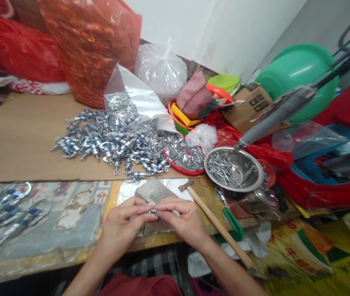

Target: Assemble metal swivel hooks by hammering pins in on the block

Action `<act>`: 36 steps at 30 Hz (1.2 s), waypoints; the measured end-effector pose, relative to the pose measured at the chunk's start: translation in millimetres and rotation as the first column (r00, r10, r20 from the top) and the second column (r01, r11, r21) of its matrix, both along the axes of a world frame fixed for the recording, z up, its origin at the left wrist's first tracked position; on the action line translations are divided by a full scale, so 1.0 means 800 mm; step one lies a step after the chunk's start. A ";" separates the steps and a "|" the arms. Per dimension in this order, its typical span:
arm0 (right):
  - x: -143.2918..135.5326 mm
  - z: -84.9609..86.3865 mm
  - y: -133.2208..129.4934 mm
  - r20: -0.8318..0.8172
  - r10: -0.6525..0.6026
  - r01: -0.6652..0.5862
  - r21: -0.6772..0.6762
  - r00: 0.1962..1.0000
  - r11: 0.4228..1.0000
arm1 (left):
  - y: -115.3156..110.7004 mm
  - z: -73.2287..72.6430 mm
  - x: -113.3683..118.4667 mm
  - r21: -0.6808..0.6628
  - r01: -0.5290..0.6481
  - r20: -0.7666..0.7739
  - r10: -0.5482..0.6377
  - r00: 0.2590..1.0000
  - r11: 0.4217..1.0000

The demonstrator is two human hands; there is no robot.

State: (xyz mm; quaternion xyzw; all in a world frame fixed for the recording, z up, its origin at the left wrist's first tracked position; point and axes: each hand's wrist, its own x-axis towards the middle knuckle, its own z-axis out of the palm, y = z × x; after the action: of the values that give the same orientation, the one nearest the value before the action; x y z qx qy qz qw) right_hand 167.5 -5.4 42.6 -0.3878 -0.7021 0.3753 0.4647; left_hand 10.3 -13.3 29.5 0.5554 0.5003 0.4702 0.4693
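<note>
Pinching fingers (146, 217), metal piece (153, 211) partly hidden.

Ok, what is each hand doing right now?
Left hand: fingertips closed on a small metal piece.
Right hand: fingertips closed at the same piece.

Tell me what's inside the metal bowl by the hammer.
The metal bowl holds a heap of thin silvery metal pins, mostly toward its left side. Whatever lies beneath the top pins is covered, so I can't tell.
</note>
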 end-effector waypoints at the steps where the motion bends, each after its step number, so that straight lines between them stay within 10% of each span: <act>1: 0.003 0.000 -0.004 0.052 0.002 -0.006 0.075 0.999 0.997 | -0.001 0.003 -0.001 -0.020 -0.006 0.023 0.007 1.000 1.000; 6: 0.021 -0.005 -0.014 0.353 -0.039 -0.158 0.511 0.935 0.845 | -0.004 0.018 -0.006 -0.041 0.021 -0.005 -0.021 1.000 0.999; 11: 0.027 0.002 -0.010 0.446 -0.036 -0.274 0.610 0.894 0.744 | -0.007 0.025 -0.009 0.120 0.105 -0.187 -0.081 0.979 0.987; 15: 0.023 0.004 -0.012 0.399 -0.033 -0.207 0.544 0.916 0.813 | -0.009 0.026 -0.011 0.191 0.087 -0.221 -0.044 0.974 0.978; 20: 0.016 -0.004 -0.015 0.228 -0.018 -0.066 0.353 0.973 0.933 | -0.010 0.024 -0.011 -0.022 0.174 -0.160 -0.175 0.971 0.984; 28: 0.018 0.012 0.007 0.279 0.014 -0.016 0.005 0.960 1.000 | -0.010 0.005 0.006 -0.331 0.058 0.268 0.034 0.963 0.942; 31: 0.040 0.014 0.066 0.578 -0.218 0.154 0.158 0.787 0.975 | -0.006 0.003 0.007 -0.354 0.088 0.312 0.029 0.950 0.931; 32: 0.050 0.013 0.092 0.697 -0.379 0.281 0.257 0.609 0.925 | -0.004 0.004 0.007 -0.359 0.093 0.316 0.028 0.948 0.929; 36: 0.077 -0.004 0.182 0.813 -0.425 0.366 0.283 0.399 0.886 | 0.002 0.008 0.006 -0.377 0.101 0.300 0.018 0.954 0.921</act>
State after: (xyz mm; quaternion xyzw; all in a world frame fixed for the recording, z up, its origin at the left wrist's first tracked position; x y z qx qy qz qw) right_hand 228.7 140.4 39.4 -0.6619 -0.7361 -0.0088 0.1414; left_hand 15.0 -11.5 35.7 0.3848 0.4952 0.4299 0.6495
